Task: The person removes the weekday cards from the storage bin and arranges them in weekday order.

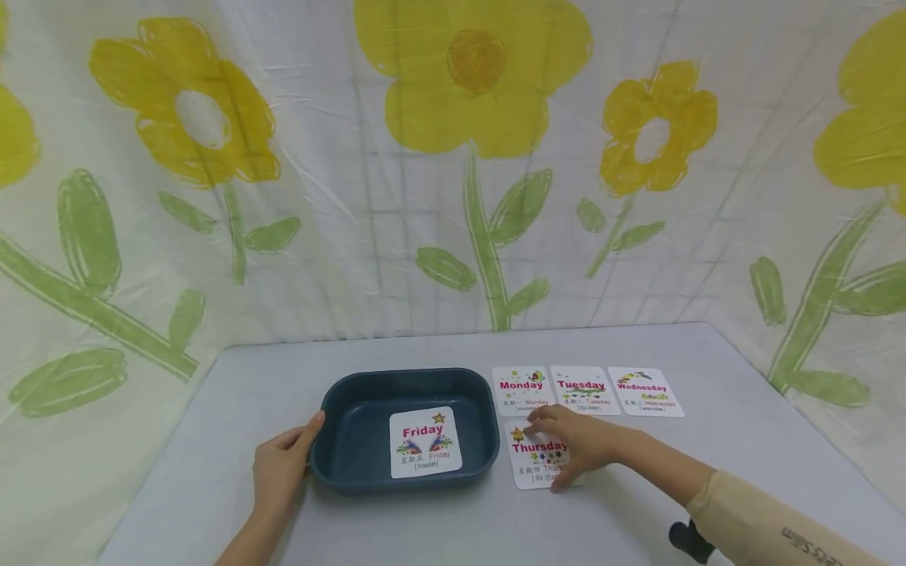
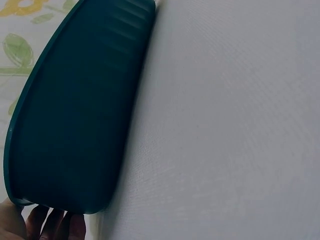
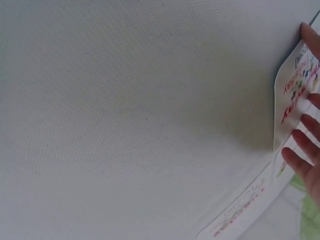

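Observation:
A dark teal rectangular tray stands on the table, with a white Friday card lying face up inside it. At the tray's left end my left hand grips the rim, thumb on top and fingers against the outer wall. My right hand spreads over the Thursday card, just right of the tray. Its thumb is at the card's near edge and the other fingers reach toward the far side, fairly straight. The palm hides the card's right part.
Above the Thursday card runs a row of the Monday card, Tuesday card and Wednesday card. A black object shows by the right sleeve. A flower-print curtain hangs behind the white table.

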`<move>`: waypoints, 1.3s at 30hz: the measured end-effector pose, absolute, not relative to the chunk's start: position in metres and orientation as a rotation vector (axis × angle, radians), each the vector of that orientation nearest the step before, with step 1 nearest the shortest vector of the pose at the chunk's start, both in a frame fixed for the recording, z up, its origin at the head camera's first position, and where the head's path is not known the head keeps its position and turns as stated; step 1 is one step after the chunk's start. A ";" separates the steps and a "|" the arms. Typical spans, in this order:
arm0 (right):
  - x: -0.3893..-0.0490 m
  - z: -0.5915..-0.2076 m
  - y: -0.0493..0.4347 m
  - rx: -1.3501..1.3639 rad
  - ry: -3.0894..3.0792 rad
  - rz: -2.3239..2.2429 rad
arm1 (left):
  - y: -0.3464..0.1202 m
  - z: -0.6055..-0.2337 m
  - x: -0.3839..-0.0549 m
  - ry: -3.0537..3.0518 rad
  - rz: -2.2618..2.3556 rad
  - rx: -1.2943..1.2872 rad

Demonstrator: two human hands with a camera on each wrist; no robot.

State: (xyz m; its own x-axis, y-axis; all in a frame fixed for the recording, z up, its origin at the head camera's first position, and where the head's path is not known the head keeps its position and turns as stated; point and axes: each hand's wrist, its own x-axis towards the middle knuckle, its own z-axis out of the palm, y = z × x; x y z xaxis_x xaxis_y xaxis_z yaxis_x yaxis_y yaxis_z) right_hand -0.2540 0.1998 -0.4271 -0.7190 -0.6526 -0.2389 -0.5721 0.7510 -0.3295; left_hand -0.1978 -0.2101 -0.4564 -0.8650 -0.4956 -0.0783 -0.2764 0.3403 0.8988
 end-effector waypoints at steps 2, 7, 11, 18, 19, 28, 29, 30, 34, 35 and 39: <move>-0.254 -0.426 0.200 -0.930 2.601 -0.356 | -0.210 -0.457 -0.198 -2.392 -1.533 0.704; -0.256 -0.424 0.201 -0.930 2.596 -0.343 | -0.210 -0.458 -0.197 -2.388 -1.531 0.704; -0.257 -0.419 0.201 -0.926 2.607 -0.318 | -0.210 -0.457 -0.197 -2.384 -1.539 0.707; -0.256 -0.400 0.202 -0.805 2.546 -0.340 | -0.210 -0.457 -0.198 -2.379 -1.546 0.704; -0.255 -0.397 0.202 -0.775 2.529 -0.325 | -0.210 -0.457 -0.198 -2.379 -1.546 0.701; -0.253 -0.379 0.202 -0.593 2.470 -0.205 | -0.211 -0.455 -0.196 -2.381 -1.548 0.678; -0.252 -0.378 0.202 -0.587 2.471 -0.198 | -0.211 -0.455 -0.196 -2.380 -1.549 0.673; -0.253 -0.379 0.202 -0.587 2.472 -0.193 | -0.211 -0.455 -0.196 -2.378 -1.549 0.674; -0.253 -0.378 0.199 -0.562 2.466 -0.200 | -0.211 -0.456 -0.197 -2.379 -1.548 0.684; -0.253 -0.378 0.198 -0.558 2.464 -0.203 | -0.211 -0.456 -0.197 -2.381 -1.544 0.682; -0.254 -0.373 0.190 -0.539 2.431 -0.226 | -0.211 -0.458 -0.197 -2.382 -1.544 0.683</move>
